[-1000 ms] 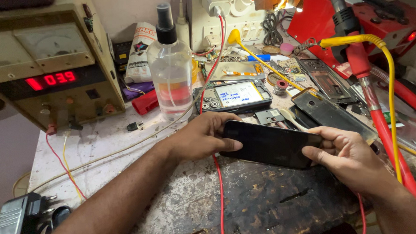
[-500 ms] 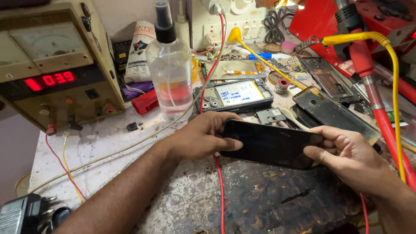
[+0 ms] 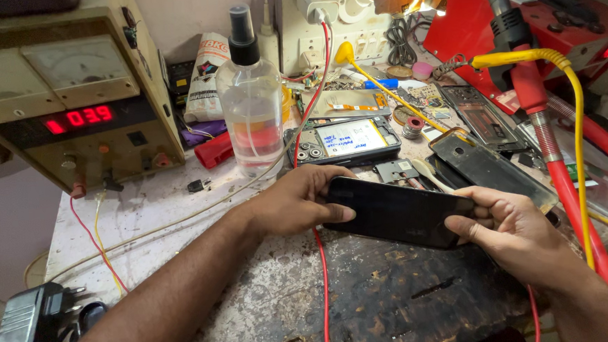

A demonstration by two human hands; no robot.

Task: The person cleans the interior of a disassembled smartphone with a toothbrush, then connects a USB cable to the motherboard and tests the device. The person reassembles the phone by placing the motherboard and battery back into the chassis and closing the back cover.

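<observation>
**Black phone held at both ends, above the bench**

The black phone (image 3: 398, 211) sits dark-screen-up between both hands, just in front of the opened phone (image 3: 343, 141) lying on the bench (image 3: 269, 298). Left hand (image 3: 299, 202) clasps its left end, fingers curled over the edge, thumb underneath. Right hand (image 3: 512, 233) pinches its right end, thumb pressed on the glass. Left of the opened phone: clear spray bottle (image 3: 250, 104). Further left: power supply (image 3: 71, 100), red digits lit. A red cable (image 3: 324, 288) passes beneath the held phone.
</observation>
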